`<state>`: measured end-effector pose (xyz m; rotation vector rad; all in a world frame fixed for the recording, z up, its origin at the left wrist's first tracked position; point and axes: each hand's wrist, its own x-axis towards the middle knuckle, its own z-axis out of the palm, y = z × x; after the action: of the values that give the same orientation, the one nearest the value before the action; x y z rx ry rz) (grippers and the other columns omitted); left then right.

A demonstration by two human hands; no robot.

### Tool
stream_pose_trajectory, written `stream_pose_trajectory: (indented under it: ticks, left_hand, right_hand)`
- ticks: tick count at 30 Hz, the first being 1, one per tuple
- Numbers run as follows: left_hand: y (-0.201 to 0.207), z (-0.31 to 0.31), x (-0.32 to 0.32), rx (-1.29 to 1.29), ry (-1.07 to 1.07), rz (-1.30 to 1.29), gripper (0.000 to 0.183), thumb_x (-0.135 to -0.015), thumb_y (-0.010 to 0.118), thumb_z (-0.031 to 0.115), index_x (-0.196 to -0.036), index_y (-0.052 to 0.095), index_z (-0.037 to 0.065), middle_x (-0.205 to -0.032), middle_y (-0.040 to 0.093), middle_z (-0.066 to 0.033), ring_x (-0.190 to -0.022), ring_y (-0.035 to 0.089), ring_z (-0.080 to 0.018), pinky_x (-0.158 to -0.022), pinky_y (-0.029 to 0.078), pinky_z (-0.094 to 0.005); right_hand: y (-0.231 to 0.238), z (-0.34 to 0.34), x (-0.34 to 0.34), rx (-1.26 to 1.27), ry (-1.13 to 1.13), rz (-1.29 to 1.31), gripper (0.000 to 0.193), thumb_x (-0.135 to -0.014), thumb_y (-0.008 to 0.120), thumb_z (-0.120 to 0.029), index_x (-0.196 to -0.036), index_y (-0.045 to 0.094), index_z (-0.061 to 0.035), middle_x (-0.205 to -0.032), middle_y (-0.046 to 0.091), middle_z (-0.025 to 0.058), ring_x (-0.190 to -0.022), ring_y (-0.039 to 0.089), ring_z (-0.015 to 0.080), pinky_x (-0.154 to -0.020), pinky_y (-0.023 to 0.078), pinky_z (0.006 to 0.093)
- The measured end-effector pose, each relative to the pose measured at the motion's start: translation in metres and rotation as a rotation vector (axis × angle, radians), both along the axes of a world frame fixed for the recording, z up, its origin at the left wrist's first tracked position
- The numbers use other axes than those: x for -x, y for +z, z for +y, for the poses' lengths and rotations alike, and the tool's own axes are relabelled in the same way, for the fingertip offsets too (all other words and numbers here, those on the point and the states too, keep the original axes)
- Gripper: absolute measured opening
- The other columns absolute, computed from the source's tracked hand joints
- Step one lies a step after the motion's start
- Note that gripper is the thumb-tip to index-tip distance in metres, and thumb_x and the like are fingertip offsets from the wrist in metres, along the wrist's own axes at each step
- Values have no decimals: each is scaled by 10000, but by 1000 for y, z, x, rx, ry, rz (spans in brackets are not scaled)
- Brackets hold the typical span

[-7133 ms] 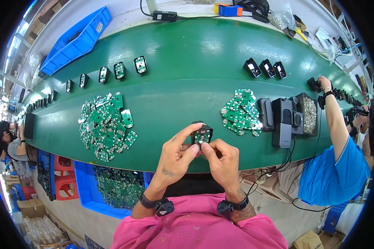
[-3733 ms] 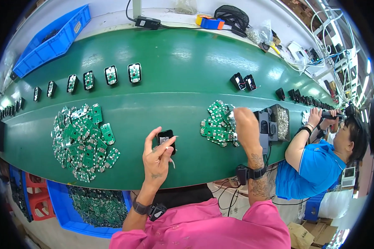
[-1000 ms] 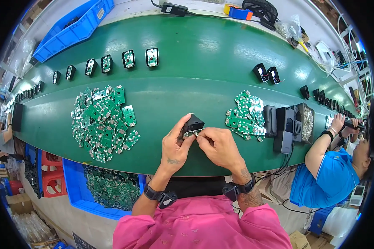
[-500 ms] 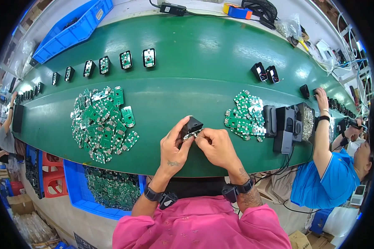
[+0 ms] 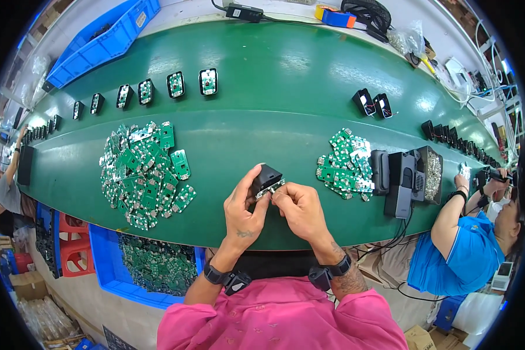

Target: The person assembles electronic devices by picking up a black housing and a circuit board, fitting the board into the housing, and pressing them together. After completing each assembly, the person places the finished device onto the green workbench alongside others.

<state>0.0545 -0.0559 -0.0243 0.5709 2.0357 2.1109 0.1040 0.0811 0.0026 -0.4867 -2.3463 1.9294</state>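
My left hand (image 5: pixel 243 216) is wrapped round a small black plastic housing (image 5: pixel 266 175), held tilted just above the green table. A circuit board (image 5: pixel 270 189) shows along the housing's lower open side; whether it is fully inside cannot be seen. The fingers of my right hand (image 5: pixel 302 211) are pinched at the board's right end, and the exact part between them is hidden. To the left lies a large loose pile of green circuit boards (image 5: pixel 140 169). A smaller board pile (image 5: pixel 345 166) sits to the right of my hands.
Housings with boards (image 5: pixel 208 82) stand in a row at the far left; two housings with wires (image 5: pixel 364 101) lie far right. Black devices (image 5: pixel 399 184) and a bin of small metal parts (image 5: pixel 431 175) flank the right pile. A blue crate (image 5: pixel 108 262) sits below the table edge. Co-workers sit both sides.
The housing in my left hand has tipped slightly, showing more of the board. My right fingers have shifted a little. The right co-worker's arm has drawn back from the row of housings.
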Motion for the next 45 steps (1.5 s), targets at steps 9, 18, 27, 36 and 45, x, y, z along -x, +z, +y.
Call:
stream_pose_trajectory:
  ticks: [9,18,27,36,45]
  left_hand:
    - [-6,0,3,59,42,127,539,-836,659,-82,-1354,567,30,-1238,650,-153,-976,680,-175,-737,570,-285]
    - [1,-1,0,282,129,337,517,-859,626,-101,-1356,555,23,-1209,648,-140,-1001,667,-159,-831,572,-277]
    - [4,4,1,-125,174,-18,535,-915,610,-49,-1426,461,3,-1182,643,-153,-978,658,-156,-809,567,-278]
    - [6,-4,8,-93,-69,-75,612,-831,658,-104,-1406,509,45,-1241,602,-129,-946,677,-162,-722,615,-278]
    - [11,-4,5,38,-109,-163,564,-808,667,-105,-1336,555,58,-1167,649,-125,-966,678,-154,-732,616,-287]
  right_hand:
    - [13,6,2,-263,73,91,151,-886,634,-89,-800,625,35,-596,555,95,-516,489,125,-488,388,317]
    - [10,1,6,-368,79,197,155,-899,631,-86,-809,602,36,-643,578,182,-523,563,287,-499,404,375]
    - [15,-5,6,-374,-32,211,180,-945,636,-121,-854,631,35,-625,583,97,-543,545,145,-502,414,310]
    - [11,7,2,83,-106,65,146,-945,679,-111,-917,640,28,-694,622,-7,-598,524,32,-509,403,209]
    - [2,-3,0,161,-79,183,141,-972,633,-93,-865,627,-2,-659,531,-43,-536,464,16,-464,333,190]
